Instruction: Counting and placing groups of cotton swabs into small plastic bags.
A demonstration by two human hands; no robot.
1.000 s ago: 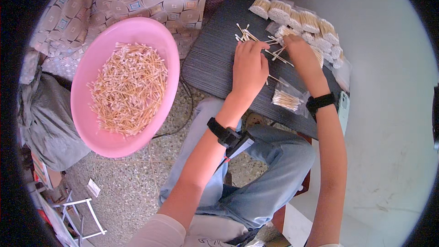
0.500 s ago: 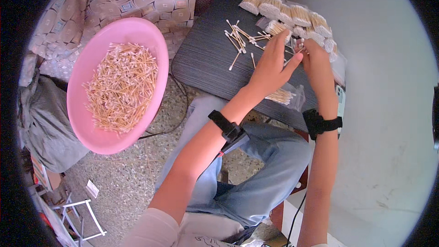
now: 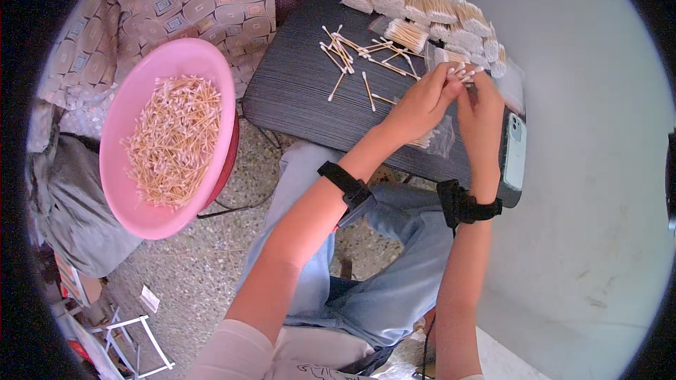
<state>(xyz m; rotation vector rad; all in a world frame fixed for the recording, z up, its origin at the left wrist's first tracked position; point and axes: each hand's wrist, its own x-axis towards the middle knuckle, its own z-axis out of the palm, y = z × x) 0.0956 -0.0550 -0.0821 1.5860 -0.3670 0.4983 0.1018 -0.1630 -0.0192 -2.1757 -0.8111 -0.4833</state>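
Note:
Both my hands meet over the right part of a dark wood-grain table (image 3: 292, 88). My left hand (image 3: 424, 100) and my right hand (image 3: 483, 104) are closed together on a small bunch of cotton swabs (image 3: 467, 72), whose white tips stick up between the fingers. Loose cotton swabs (image 3: 369, 91) lie scattered left of my hands. Clear bags packed with swabs (image 3: 440, 8) are piled just beyond them. Partly under my left wrist lies another clear bag (image 3: 442, 139) with swabs in it. My fingers hide the lower ends of the held swabs.
A pink oval basin (image 3: 110, 137) heaped with swabs stands to the left, below table height. A pale green phone (image 3: 515, 153) lies at the table's right edge, beside a pale wall (image 3: 591, 169). Patterned cloth (image 3: 204, 0) covers a seat behind the basin.
My hands have come closer together, and the left fingers, stretched out before, now close round the swabs. The view has shifted, uncovering more of the phone.

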